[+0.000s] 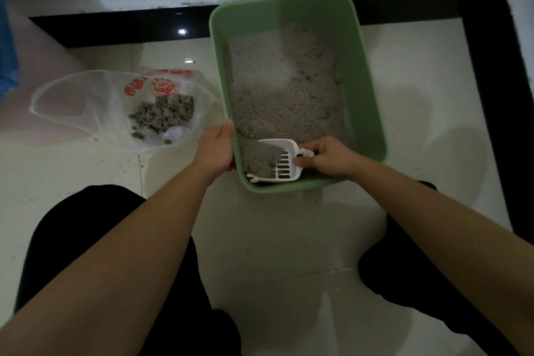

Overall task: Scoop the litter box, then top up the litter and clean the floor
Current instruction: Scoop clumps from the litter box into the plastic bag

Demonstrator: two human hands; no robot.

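A green litter box (367, 101) stands on the tiled floor, holding grey litter (283, 87). My left hand (215, 147) grips the box's near-left rim, thumb over the edge. My right hand (326, 157) holds the handle of a white slotted scoop (284, 163), which sits at the box's near end, tilted, with a heap of litter in its bowl. To the left lies an open clear plastic bag (86, 104) with red print, and dark grey clumps (163, 114) are piled inside it.
Cream floor tiles (289, 240) with scattered litter grains near the bag. A black border strip (121, 29) and white wall run behind the box. My dark-clothed knees sit at both lower sides. Something blue (7, 46) shows at the left edge.
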